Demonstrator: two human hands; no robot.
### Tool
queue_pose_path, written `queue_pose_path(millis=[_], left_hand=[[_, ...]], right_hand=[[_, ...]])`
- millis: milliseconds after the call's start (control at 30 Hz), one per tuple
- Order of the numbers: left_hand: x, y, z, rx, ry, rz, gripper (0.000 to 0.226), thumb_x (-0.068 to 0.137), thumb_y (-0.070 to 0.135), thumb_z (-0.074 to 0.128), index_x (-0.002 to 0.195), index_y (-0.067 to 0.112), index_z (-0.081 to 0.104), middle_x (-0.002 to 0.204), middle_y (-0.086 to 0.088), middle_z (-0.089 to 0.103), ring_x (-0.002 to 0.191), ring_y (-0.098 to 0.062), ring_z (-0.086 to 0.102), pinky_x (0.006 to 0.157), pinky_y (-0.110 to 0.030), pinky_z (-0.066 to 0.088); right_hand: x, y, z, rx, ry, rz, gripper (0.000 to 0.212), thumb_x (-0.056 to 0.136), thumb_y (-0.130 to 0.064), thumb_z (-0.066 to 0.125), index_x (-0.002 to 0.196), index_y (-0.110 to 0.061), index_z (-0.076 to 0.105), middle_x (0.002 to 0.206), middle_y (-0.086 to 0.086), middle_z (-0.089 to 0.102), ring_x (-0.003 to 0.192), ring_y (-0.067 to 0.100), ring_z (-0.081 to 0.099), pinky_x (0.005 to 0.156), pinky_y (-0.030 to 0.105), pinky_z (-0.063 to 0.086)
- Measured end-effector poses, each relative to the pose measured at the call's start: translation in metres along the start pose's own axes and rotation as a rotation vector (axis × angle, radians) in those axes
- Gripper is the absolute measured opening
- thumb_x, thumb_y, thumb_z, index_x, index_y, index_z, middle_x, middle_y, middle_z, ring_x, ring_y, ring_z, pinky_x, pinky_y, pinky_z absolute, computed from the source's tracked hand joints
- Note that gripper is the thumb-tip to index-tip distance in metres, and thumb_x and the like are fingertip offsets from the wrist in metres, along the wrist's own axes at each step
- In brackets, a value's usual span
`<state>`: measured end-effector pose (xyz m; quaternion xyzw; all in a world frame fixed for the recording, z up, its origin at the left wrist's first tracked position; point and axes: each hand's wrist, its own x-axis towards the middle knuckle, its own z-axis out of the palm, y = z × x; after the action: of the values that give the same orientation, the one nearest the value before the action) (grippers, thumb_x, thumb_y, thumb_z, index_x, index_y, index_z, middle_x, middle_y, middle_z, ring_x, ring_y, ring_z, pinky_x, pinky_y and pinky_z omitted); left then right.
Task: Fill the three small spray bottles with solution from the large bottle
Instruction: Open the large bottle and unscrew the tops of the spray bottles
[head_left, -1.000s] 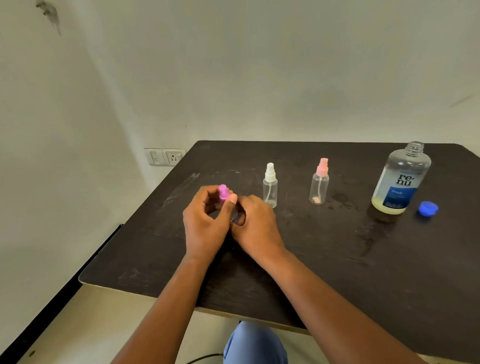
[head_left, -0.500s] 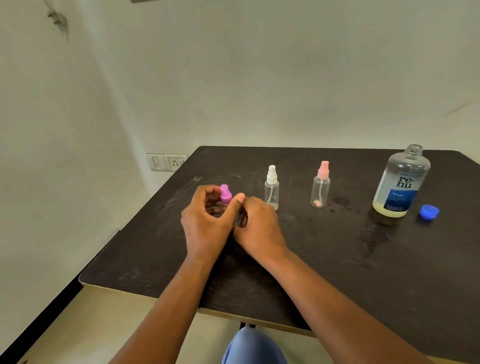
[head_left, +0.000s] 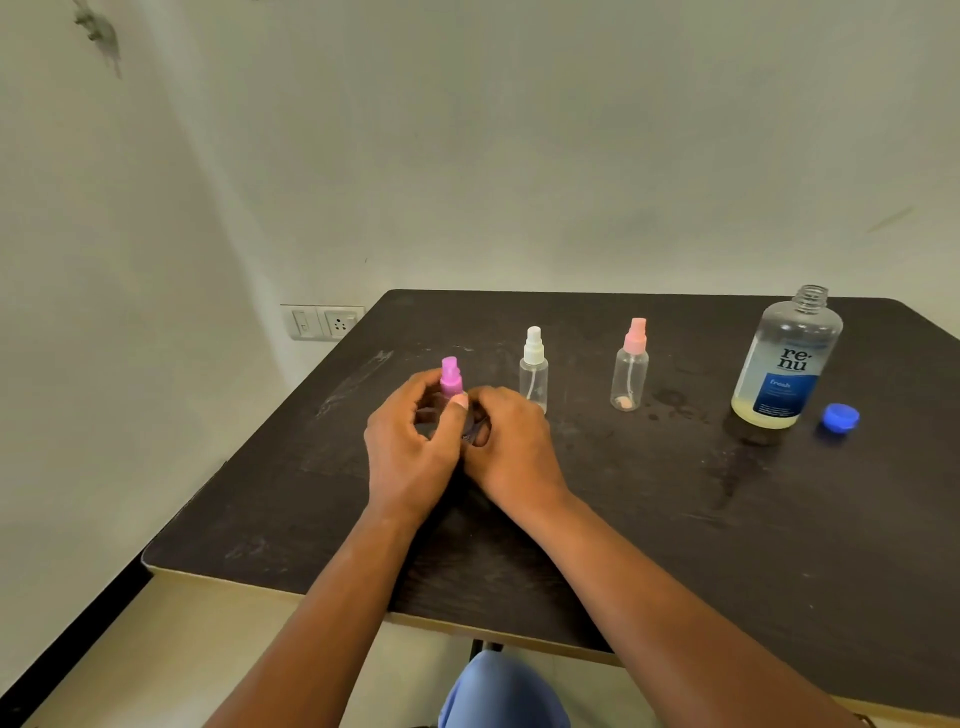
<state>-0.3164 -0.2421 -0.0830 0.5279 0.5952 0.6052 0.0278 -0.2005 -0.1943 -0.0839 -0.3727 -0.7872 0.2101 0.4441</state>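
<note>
Table (head_left: 675, 519) unchanged, both hands (head_left: 410, 447) still on magenta-capped bottle (head_left: 451, 376)

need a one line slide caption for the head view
Both hands, left hand and right hand, grip the magenta-capped spray bottle beside two others; large bottle stands uncapped.

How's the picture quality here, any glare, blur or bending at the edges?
Head view: soft, even light with no harsh glare; the large bottle and the table look sharp; the wide lens bows the wall corner on the left; both hands read clearly, without motion blur.
</note>
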Motion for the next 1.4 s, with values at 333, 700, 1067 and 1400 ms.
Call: queue_pose_path(millis=[333, 700, 1067, 1400], left_hand=[[-0.001, 0.008, -0.004, 0.096, 0.209, 0.011, 0.032, 0.089, 0.069, 0.068, 0.108, 0.046, 0.054, 0.099, 0.025, 0.069, 0.093, -0.002, 0.072, 0.09, -0.044, 0.062], [0.009, 0.009, -0.018, -0.311, 0.664, 0.022, 0.023, 0.114, 0.035, 0.04, 0.118, 0.012, 0.04, 0.111, -0.014, 0.065, 0.083, -0.04, 0.068, 0.081, -0.049, 0.056], [-0.018, -0.004, -0.036, 0.264, -0.017, -0.108, 0.038, 0.084, 0.065, 0.077, 0.07, 0.032, 0.067, 0.073, 0.02, 0.068, 0.066, -0.003, 0.065, 0.058, -0.014, 0.045], [-0.021, 0.0, -0.024, 0.794, -0.285, 0.041, 0.046, 0.084, 0.068, 0.046, 0.062, 0.028, 0.05, 0.057, 0.011, 0.051, 0.071, -0.011, 0.052, 0.079, -0.041, 0.033]], right_hand=[[-0.002, -0.004, 0.0, -0.018, -0.036, -0.043, 0.021, 0.084, -0.032, 0.078, 0.086, -0.016, 0.064, 0.08, -0.005, 0.058, 0.07, 0.01, 0.054, 0.064, 0.026, 0.047], [0.001, 0.0, 0.003, -0.116, 0.061, -0.001, 0.038, 0.082, -0.048, 0.083, 0.101, -0.021, 0.064, 0.096, -0.005, 0.064, 0.086, 0.013, 0.06, 0.076, 0.028, 0.049], [0.003, -0.002, -0.001, 0.066, 0.111, 0.05, 0.046, 0.09, -0.037, 0.079, 0.128, -0.017, 0.061, 0.102, -0.006, 0.06, 0.089, 0.011, 0.06, 0.083, 0.032, 0.055], [0.005, -0.001, 0.004, 0.203, 0.036, 0.095, 0.056, 0.089, -0.02, 0.08, 0.141, -0.024, 0.057, 0.121, -0.003, 0.069, 0.109, 0.016, 0.068, 0.095, 0.041, 0.06]])
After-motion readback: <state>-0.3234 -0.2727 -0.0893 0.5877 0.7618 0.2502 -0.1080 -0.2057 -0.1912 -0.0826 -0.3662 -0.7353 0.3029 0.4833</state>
